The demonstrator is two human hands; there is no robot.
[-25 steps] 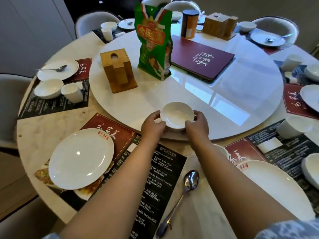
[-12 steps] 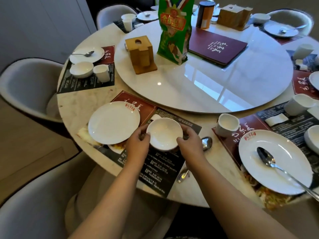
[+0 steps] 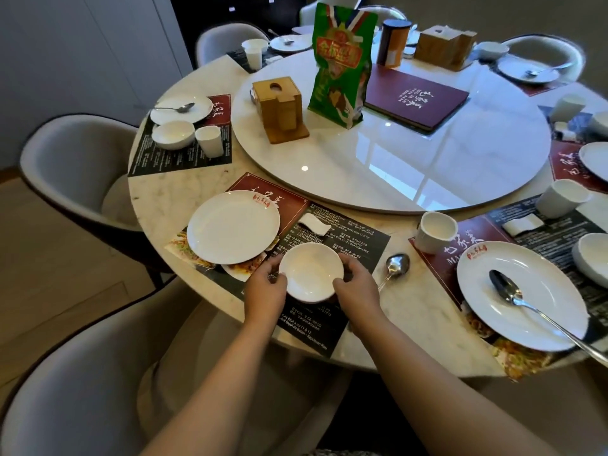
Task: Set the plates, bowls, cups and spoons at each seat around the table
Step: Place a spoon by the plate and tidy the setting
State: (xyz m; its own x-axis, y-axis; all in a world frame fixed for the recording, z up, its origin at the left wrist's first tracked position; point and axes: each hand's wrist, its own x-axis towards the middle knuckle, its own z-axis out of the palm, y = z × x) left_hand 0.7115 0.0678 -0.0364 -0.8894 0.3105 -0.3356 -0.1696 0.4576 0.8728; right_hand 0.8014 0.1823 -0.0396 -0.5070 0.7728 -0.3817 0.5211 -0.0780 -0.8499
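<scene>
A small white bowl (image 3: 311, 272) sits over the black placemat (image 3: 348, 245) at the near seat. My left hand (image 3: 266, 284) grips its left rim and my right hand (image 3: 356, 286) grips its right rim. Just left of the bowl lies a white plate (image 3: 233, 226). A loose metal spoon (image 3: 394, 266) lies on the marble to the bowl's right, and a white cup (image 3: 436, 231) stands beyond it. A white spoon rest (image 3: 314, 224) sits above the bowl. The seat to the right has a plate (image 3: 521, 294) with a spoon (image 3: 513, 292) on it.
A large white turntable (image 3: 411, 166) fills the table's middle, carrying a wooden box (image 3: 279, 108), a green bag (image 3: 342, 65), a red menu (image 3: 416, 98) and a can (image 3: 393, 42). The left seat holds a plate, bowl and cup (image 3: 209, 141). Grey chairs (image 3: 69, 159) ring the table.
Both hands carried the bowl from the turntable's near edge back to the placemat beside the plate. The view pulled back and shifted left.
</scene>
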